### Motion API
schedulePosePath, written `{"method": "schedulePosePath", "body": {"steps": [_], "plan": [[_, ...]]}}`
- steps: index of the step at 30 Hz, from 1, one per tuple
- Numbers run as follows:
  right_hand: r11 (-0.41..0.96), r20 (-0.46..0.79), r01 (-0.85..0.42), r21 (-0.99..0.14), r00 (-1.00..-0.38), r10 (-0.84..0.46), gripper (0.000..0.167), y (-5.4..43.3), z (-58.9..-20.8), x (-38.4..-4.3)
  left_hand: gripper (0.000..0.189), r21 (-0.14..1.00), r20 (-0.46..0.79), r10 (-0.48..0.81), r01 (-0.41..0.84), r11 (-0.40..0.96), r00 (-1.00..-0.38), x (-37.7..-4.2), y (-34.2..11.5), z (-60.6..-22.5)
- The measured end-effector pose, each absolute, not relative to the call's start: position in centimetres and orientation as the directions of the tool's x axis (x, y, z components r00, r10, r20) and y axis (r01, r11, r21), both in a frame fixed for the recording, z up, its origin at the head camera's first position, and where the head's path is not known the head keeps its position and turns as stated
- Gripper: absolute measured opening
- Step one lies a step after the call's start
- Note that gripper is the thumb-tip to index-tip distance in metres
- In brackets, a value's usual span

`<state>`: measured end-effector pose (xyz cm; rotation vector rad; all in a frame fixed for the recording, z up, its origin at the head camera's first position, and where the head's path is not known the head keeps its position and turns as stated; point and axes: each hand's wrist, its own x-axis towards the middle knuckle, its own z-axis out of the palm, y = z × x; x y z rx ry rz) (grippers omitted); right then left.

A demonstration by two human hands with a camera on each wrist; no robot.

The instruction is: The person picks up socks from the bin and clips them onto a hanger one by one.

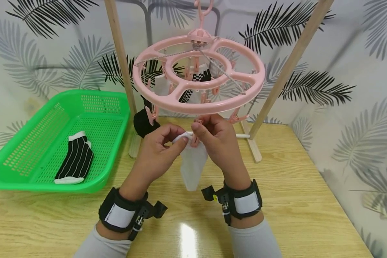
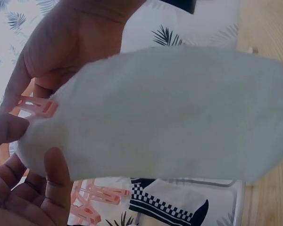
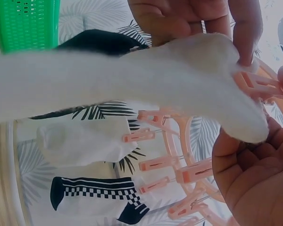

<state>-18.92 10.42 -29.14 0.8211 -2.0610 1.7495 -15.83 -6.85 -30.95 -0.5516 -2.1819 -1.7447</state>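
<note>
A white sock (image 1: 193,166) hangs under the front of a pink round clip hanger (image 1: 171,102). A pink clip (image 1: 195,139) bites its top edge, seen in the left wrist view too as a clip (image 2: 40,106). My left hand (image 1: 161,152) pinches the sock's edge left of the clip, thumb in front. My right hand (image 1: 221,145) holds the clip, with the thumb on its upper part. In the right wrist view the sock (image 3: 179,77) stretches between both hands, and some of my right fingers (image 3: 236,157) are partly hidden behind it.
A green basket (image 1: 117,141) at the left holds a black striped sock (image 1: 75,157). Behind hang a white sock (image 3: 85,141), a checkered sock (image 3: 96,190) and a black item (image 1: 143,123). Wooden posts (image 1: 290,68) flank the hanger. Spare clips (image 1: 237,116) dangle from its ring.
</note>
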Motion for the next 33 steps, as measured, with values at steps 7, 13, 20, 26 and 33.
{"method": "schedulePosePath", "body": {"steps": [7,13,20,26,33], "plan": [[0.091,0.575,-0.609,-0.788,-0.781,-0.244,0.065,10.4,-29.2,-19.0,0.014,0.821,0.517,0.076,0.52,0.237,-0.852,-15.8,-7.3,-31.0],[0.11,0.57,-0.61,-0.784,-0.779,-0.26,0.063,10.7,-29.2,-19.0,0.011,0.648,0.722,0.022,0.686,0.331,-0.692,-15.6,-7.7,-30.2],[0.114,0.578,-0.623,-0.774,-0.768,-0.275,0.061,10.8,-29.0,-19.1,0.019,0.419,0.878,0.011,0.779,0.466,-0.479,-15.5,-8.8,-27.8],[0.115,0.553,-0.596,-0.795,-0.789,-0.268,0.066,10.7,-29.1,-19.2,0.029,0.248,0.9,0.15,0.765,0.595,-0.409,-16.2,-9.1,-25.4],[0.096,0.566,-0.61,-0.786,-0.774,-0.282,0.061,10.8,-29.1,-19.1,0.028,0.298,0.808,0.223,0.704,0.645,-0.546,-16.6,-8.9,-24.3]]}}
